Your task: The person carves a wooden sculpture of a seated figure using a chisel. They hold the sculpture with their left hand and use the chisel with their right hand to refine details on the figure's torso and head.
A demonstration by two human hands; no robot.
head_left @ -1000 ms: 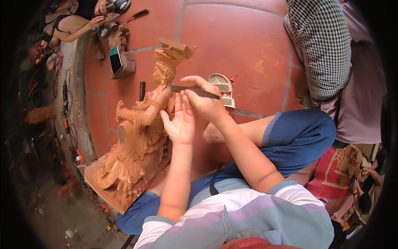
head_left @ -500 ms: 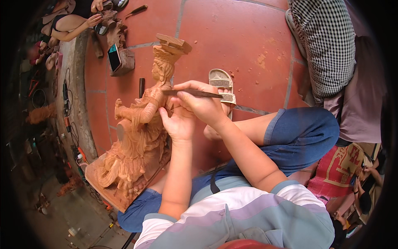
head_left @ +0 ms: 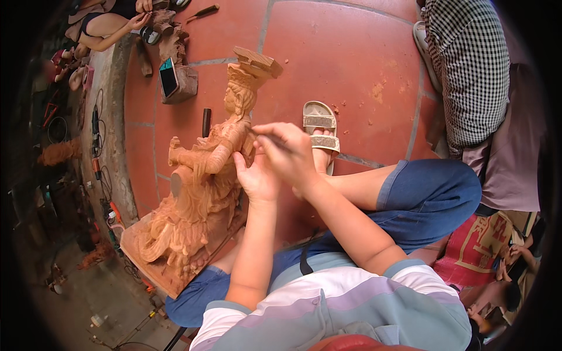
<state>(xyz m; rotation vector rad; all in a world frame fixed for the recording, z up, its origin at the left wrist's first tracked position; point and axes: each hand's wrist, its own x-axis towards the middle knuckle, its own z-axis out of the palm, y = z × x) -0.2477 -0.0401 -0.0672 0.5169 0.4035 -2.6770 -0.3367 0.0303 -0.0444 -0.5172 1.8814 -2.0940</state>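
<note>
A carved reddish-brown wooden statue of a seated figure (head_left: 202, 202) with a flat-topped headdress leans beside my left leg on its square base. My right hand (head_left: 291, 152) is closed on a thin, dark chisel (head_left: 275, 140), whose tip is near the figure's upper arm and shoulder. The hand and chisel are blurred by motion, and the tip is hard to make out. My left hand (head_left: 259, 176) is palm up under the right one, thumb stretched out against the statue's arm. Its other fingers are partly hidden behind the right hand.
On the red tiled floor (head_left: 351, 64) a phone (head_left: 168, 79) leans on a wooden block (head_left: 186, 88). A dark tool (head_left: 206, 121) stands behind the statue. My sandalled foot (head_left: 321, 131) is ahead. A person in checked trousers (head_left: 468, 76) sits at right; another person's hands (head_left: 140, 17) show far left.
My right hand has turned and the chisel's back end has swung, so it looks shorter now. The whole view has shifted slightly; the left hand still rests at the statue.
</note>
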